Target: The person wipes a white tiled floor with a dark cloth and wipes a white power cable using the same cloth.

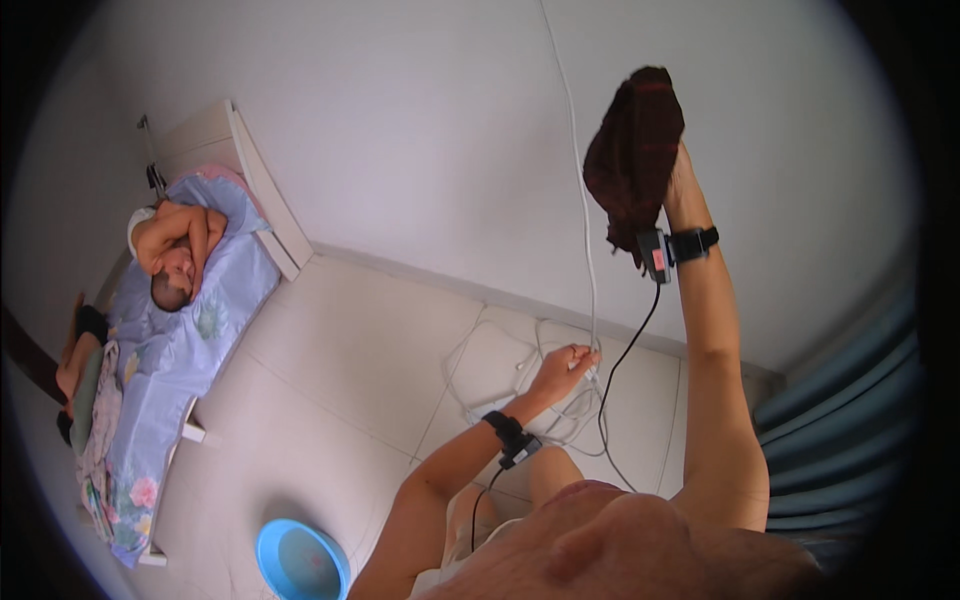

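Note:
My right hand point(679, 178) is raised at the white wall point(450, 150) with a dark maroon cloth point(636, 154). The cloth hides most of its fingers, and a ragged end hangs down by the wrist. Low down near the floor, my left hand point(556, 375) pinches a white cable point(573, 142) between thumb and fingers. From there the cable runs up the wall, passing just left of the cloth. Each wrist wears a black strap with a small device, the right device point(655, 255) and the left device point(519, 451), and a thin black wire leads from each.
Loose white cable loops point(574, 420) lie on the tiled floor point(337, 360) below my left hand. A blue basin point(343, 555) stands on the floor. At left a person point(180, 247) lies on a bed point(180, 360). Blue-green curtains point(840, 435) hang at right.

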### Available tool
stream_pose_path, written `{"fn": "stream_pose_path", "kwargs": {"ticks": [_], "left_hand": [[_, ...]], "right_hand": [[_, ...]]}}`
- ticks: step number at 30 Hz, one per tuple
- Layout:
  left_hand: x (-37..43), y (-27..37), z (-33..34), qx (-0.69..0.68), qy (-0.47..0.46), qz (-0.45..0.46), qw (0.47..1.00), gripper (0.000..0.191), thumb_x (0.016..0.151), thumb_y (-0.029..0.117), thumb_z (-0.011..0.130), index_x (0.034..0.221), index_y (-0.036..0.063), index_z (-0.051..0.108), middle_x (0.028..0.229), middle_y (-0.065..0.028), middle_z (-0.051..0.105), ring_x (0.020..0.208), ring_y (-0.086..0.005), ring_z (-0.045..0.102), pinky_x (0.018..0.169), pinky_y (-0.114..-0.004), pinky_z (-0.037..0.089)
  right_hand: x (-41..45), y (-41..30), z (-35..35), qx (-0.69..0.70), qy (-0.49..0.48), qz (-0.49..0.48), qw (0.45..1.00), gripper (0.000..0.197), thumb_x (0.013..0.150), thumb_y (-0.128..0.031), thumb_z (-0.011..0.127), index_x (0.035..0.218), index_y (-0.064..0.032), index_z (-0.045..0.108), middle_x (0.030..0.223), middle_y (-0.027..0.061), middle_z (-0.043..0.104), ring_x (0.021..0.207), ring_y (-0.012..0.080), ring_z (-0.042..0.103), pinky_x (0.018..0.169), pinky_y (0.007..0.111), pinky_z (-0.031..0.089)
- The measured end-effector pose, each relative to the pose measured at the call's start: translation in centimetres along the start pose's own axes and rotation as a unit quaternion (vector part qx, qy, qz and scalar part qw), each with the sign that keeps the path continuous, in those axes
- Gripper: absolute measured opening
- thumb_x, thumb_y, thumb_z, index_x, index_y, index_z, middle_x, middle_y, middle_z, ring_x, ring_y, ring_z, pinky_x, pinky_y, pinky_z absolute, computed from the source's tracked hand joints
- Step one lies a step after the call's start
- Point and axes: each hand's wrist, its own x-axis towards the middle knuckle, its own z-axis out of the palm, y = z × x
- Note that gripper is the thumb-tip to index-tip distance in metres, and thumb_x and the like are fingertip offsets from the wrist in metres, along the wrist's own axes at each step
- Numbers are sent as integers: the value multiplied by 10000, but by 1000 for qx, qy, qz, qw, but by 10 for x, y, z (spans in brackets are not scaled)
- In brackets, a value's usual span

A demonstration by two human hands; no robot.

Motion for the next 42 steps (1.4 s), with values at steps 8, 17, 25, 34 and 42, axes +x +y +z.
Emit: {"fn": "stream_pose_path", "kwargs": {"ticks": [8, 17, 25, 34, 42], "left_hand": [[14, -4, -20, 10, -61, 21, 998, 244, 942, 239, 651, 907, -2, 657, 774, -203, 611, 667, -362, 574, 613, -384, 459], [65, -33, -115, 224, -226, -17, 948, 504, 847, 448, 687, 1144, 41, 678, 1161, -178, 675, 1076, -347, 631, 912, -406, 502], [293, 387, -333, 215, 223, 280, 909, 446, 1046, 336, 478, 1268, -21, 624, 1240, -126, 665, 1177, -201, 614, 1030, -335, 451], [423, 501, -298, 74, 157, 179, 968, 522, 912, 445, 626, 1178, -2, 660, 1159, -116, 675, 1080, -230, 618, 916, -376, 476], [441, 515, -281, 132, 180, 188, 956, 420, 857, 309, 705, 1041, -69, 694, 960, -149, 712, 846, -250, 667, 777, -339, 521]], "right_hand": [[217, -86, 96, -115, -38, -73, 990, 341, 1005, -299, 556, 1193, -20, 610, 1032, 125, 698, 869, 231, 699, 792, 373, 610], [303, -116, 183, -73, -168, -43, 982, 293, 1005, -288, 543, 1114, -26, 616, 960, 114, 683, 822, 215, 678, 742, 374, 603], [312, -111, 173, -38, -197, -23, 979, 266, 1006, -278, 532, 1043, -31, 621, 895, 103, 670, 779, 200, 659, 697, 375, 597], [304, -111, 177, -51, -154, -41, 986, 288, 1002, -288, 523, 1096, -39, 634, 953, 100, 679, 806, 195, 649, 692, 340, 567], [309, -101, 177, -98, -146, -130, 976, 333, 1006, -258, 512, 1201, -6, 608, 1025, 117, 676, 860, 175, 654, 742, 325, 560]]}}
